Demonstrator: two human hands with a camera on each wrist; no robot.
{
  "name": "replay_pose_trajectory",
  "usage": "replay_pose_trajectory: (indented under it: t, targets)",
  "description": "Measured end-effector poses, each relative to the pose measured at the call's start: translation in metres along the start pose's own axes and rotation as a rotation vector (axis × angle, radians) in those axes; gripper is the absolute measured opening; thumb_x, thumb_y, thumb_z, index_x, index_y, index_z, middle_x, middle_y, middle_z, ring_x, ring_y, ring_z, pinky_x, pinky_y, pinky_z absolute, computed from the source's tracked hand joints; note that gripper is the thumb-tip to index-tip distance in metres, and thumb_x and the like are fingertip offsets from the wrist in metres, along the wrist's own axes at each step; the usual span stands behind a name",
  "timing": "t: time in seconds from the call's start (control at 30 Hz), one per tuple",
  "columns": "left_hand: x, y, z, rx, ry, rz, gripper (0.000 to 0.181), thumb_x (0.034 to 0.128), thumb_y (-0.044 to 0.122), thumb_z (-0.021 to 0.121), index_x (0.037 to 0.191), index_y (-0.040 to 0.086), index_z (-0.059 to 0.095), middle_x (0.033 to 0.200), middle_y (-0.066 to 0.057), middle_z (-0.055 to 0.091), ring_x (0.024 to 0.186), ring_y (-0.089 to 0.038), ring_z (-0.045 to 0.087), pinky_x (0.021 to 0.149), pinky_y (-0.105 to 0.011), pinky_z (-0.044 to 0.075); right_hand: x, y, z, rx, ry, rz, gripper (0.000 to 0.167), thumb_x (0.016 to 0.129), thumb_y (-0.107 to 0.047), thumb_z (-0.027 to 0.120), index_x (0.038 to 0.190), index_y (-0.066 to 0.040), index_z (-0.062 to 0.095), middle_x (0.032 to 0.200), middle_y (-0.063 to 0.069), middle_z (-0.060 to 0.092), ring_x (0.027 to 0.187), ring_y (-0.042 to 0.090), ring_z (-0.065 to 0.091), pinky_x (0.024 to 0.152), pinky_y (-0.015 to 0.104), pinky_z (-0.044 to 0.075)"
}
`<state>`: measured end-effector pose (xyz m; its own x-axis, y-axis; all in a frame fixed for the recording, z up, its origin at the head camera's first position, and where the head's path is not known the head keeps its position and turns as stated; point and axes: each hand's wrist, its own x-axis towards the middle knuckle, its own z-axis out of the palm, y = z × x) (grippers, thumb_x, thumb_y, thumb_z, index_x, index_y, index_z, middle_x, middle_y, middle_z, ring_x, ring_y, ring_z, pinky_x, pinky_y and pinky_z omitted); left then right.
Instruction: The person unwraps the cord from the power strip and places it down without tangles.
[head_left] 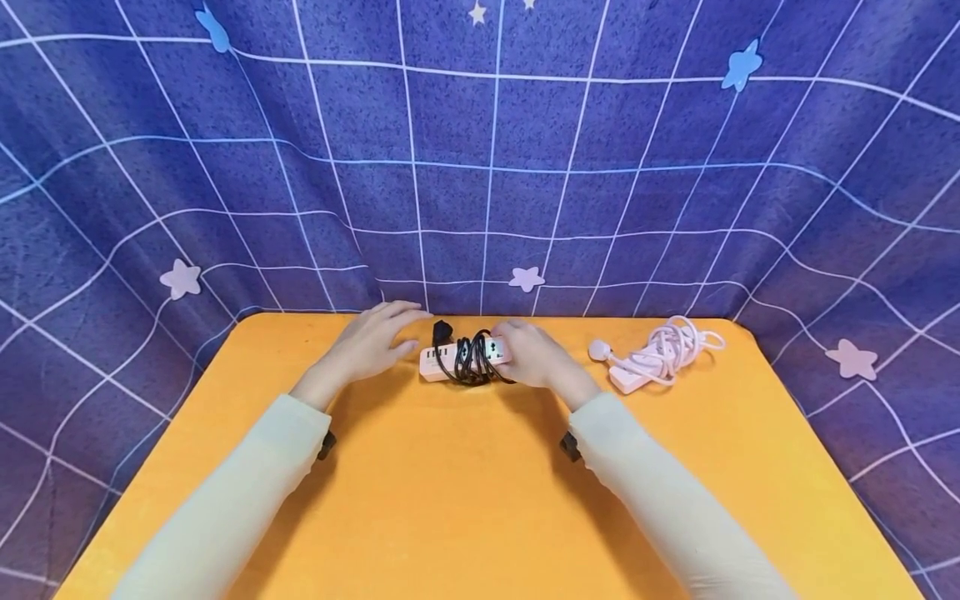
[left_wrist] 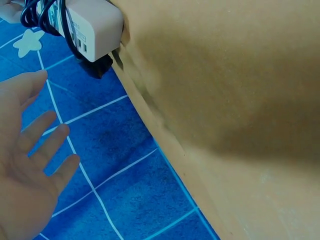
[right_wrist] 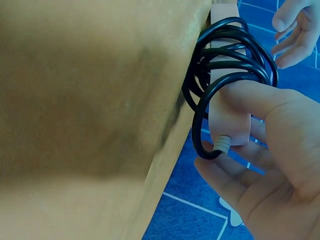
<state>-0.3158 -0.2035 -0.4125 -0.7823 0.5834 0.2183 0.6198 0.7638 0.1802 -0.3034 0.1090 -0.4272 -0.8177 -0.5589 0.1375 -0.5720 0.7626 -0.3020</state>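
Observation:
A pale pink power strip with black cord wound round its middle is at the table's far side. My right hand grips its right end; in the right wrist view the thumb lies along one face, with the fingers on the other side. The black plug sticks out near the strip's left end. My left hand hovers to the left with fingers spread, apart from the strip; the left wrist view shows its palm holding nothing.
A second pink power strip, wrapped in its own pink cord, lies to the right, its round plug toward the left. A blue gridded curtain with stars stands behind and beside the orange table.

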Motion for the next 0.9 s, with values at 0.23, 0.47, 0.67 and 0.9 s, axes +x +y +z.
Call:
replay_pose_trajectory:
  t: [0.23,0.47,0.67,0.9]
  targets:
    - [-0.002,0.0,-0.001,-0.001,-0.015,-0.014,0.052,0.1048,0.03,0.068,0.154,0.019,0.055,0.161,-0.013,0.049,0.146,-0.04,0.046,0.121,-0.062,0.034,0.004,0.0,0.006,-0.042,-0.011,-0.014,0.054,0.091,-0.013,0.081,0.138,0.005,0.06,0.133,0.019,0.069,0.123,0.035,0.067,0.111,0.044,0.052]
    - [-0.003,-0.001,0.002,-0.009,-0.025,-0.016,0.053,0.1048,0.028,0.069,0.154,0.017,0.056,0.16,-0.012,0.05,0.145,-0.041,0.048,0.119,-0.064,0.036,0.002,0.008,0.012,0.022,-0.013,-0.004,0.059,0.095,-0.012,0.078,0.146,0.005,0.056,0.145,0.021,0.063,0.133,0.037,0.062,0.117,0.045,0.046]
    - [-0.004,0.0,0.007,-0.026,-0.041,-0.015,0.056,0.1038,0.027,0.071,0.156,0.018,0.054,0.158,-0.013,0.052,0.145,-0.04,0.047,0.121,-0.064,0.033,-0.003,0.02,0.021,0.086,0.034,-0.033,0.063,0.091,-0.006,0.078,0.147,0.008,0.054,0.122,0.018,0.073,0.104,0.028,0.07,0.112,0.044,0.051]
    - [-0.006,-0.001,0.005,-0.01,-0.039,0.012,0.055,0.1027,0.021,0.072,0.155,0.019,0.055,0.158,-0.013,0.052,0.146,-0.039,0.047,0.124,-0.062,0.028,-0.011,0.023,0.022,0.142,0.073,-0.075,0.063,0.085,-0.002,0.077,0.145,0.006,0.058,0.09,0.008,0.067,0.077,0.018,0.057,0.093,0.042,0.057]
